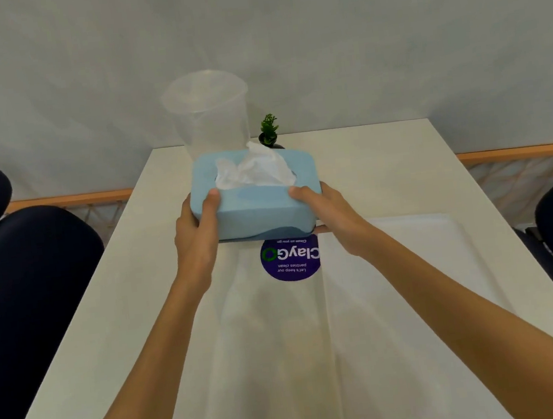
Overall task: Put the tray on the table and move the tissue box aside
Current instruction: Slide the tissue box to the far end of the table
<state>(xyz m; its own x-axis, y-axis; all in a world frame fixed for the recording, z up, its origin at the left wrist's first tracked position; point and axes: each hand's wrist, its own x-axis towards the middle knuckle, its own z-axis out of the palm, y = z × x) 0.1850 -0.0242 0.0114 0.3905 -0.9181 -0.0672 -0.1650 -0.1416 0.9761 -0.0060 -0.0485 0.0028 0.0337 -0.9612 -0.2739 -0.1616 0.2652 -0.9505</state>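
Both hands are gripping the tissue box (253, 200), one at each short end. The left hand (197, 239) is closing around the left end, with its thumb lying on the top edge and the other fingers hidden under or behind the box. The right hand (333, 218) is doing the same at the right end, thumb on top near the corner, with one fingertip showing below the bottom edge. Both bare forearms are reaching forward from the near edge of the view.

The box is light blue with a darker base, and a white tissue (256, 168) is sticking out of the slot on top. It seems to be held a little above the surface (108, 314), but I cannot tell this for sure.

Near the person, on the right part of the white surface, a white tray (414, 279) is lying flat. Its left edge is covering a part of a round purple sticker (288, 263), which is just below the box.

Behind the box, a clear lidded container (207, 113) is standing at the far edge, and a small green plant (269, 131) is standing just beside it on the right. Dark chairs (29, 289) are standing on both sides of the surface.
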